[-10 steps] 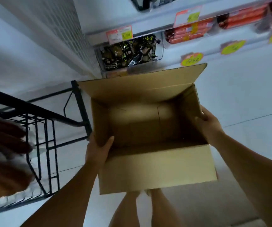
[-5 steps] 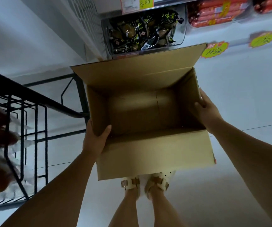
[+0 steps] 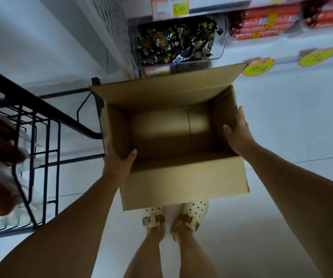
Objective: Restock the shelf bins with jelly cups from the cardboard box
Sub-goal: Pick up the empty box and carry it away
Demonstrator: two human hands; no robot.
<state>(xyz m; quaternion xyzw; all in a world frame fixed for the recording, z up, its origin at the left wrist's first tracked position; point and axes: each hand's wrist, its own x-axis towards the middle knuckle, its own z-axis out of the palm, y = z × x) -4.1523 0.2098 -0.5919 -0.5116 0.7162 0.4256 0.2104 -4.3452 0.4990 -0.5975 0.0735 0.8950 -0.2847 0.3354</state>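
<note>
Right hand (image 3: 236, 135) slid forward along cardboard box (image 3: 181, 177) wall, pinching it, left hand (image 3: 117, 161) gripping opposite rim

**Box between hands, shelf ahead**

At centre, box (image 3: 181, 177), open top upward. On its left wall, left hand (image 3: 119, 161); on its right wall, right hand (image 3: 238, 135); each thumb inside the rim, fingers outside. Below the box, feet (image 3: 187, 219) on the floor (image 3: 291, 127). Just left, rack (image 3: 41, 137). Beyond the box, bin (image 3: 221, 47) holding packets (image 3: 173, 45); right of the bin, sausages (image 3: 265, 25).
</note>
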